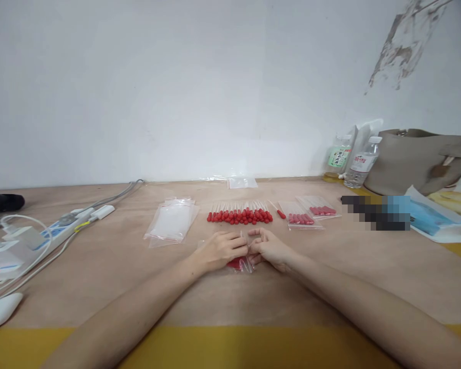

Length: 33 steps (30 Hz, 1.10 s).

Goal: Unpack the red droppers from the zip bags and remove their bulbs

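At the left edge of the frame, a white power strip [57, 228] with plugged-in adapters is laid out. At left of centre, a stack of flat clear zip bags [172, 220] is placed, in which no red contents are seen; these are judged to be unused. Just below the centre of the frame, the upper part of a clear bag with red contents [236, 264] is pinched by the left hand [223, 249], its fingers bent and held together. This bag is judged to be the one in progress; whether it is sealed cannot be told. Directly above it, a dense row of loose red-tipped sticks [240, 215] is arranged, heads toward the bottom of the frame; these are judged to be unbagged. At the bag's right edge, the right hand [267, 249] is positioned with fingers half curled and the index finger raised apart; whether the film is gripped cannot be told. Farther right, one single red-tipped stick [280, 213] is set apart from the row. At right of centre, two filled bags [300, 219] are laid flat and partly overlapped, red heads visible inside; these are judged to be completed.
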### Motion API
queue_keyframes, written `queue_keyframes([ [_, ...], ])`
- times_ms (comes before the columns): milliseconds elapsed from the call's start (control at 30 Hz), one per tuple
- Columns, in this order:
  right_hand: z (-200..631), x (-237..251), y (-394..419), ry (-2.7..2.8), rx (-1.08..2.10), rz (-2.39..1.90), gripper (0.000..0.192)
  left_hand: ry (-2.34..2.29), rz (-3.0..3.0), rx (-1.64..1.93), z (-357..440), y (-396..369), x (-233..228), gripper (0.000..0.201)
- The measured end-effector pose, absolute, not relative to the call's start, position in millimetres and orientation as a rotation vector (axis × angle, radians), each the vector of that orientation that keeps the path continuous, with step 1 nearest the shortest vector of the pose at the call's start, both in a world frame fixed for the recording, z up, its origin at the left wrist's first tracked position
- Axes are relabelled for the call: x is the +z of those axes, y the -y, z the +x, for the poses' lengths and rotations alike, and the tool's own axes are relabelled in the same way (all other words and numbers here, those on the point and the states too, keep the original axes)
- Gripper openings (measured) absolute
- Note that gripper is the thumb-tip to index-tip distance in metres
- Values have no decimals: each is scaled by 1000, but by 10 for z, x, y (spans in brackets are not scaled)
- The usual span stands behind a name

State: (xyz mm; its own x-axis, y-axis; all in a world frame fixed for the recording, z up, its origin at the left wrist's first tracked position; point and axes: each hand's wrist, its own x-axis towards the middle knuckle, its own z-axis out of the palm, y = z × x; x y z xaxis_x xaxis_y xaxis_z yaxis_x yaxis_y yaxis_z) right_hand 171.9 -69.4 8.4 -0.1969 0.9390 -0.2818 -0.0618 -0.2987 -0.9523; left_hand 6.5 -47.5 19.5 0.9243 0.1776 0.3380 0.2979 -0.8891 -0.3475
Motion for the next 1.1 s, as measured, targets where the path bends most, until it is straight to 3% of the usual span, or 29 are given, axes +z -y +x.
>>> queue_keyframes([
  [233,1676,-43,675,1194,1385,-1311,36,457,-2777,-443,-28,462,141,26],
  [433,1750,-75,660,1435,1325,-1232,12,836,-2917,-849,-106,485,113,27],
  [667,1883,-82,602,1762,1249,-1199,17,1183,-3089,-702,-252,757,130,57],
  [800,1936,-80,562,1950,1152,-1096,25,1245,-3106,-807,-253,748,71,54],
  [1100,1913,-23,619,1722,1380,-1030,50,1246,-3128,-1016,-231,624,-37,49],
])
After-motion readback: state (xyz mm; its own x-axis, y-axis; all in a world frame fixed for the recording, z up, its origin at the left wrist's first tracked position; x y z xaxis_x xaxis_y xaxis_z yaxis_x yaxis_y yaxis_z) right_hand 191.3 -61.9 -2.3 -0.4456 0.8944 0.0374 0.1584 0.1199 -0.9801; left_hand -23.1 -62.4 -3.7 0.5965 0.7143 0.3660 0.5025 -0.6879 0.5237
